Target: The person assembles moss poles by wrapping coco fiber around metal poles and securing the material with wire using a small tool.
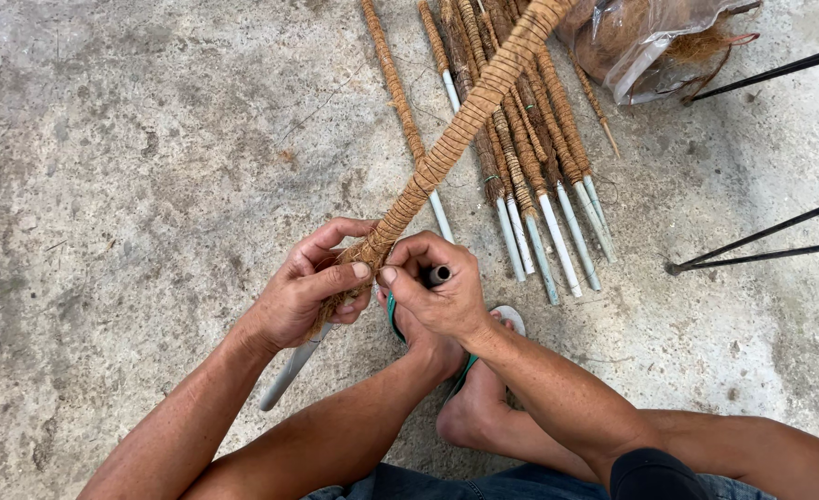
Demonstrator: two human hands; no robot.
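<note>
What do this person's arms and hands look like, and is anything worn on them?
Both arms are bare from the elbow down: no sleeves, gloves, watch or rings show. The left hand and right hand are broad and weathered, with short nails and creased knuckles. Lower down there is blue denim clothing and a green-strapped sandal on one foot.
</note>
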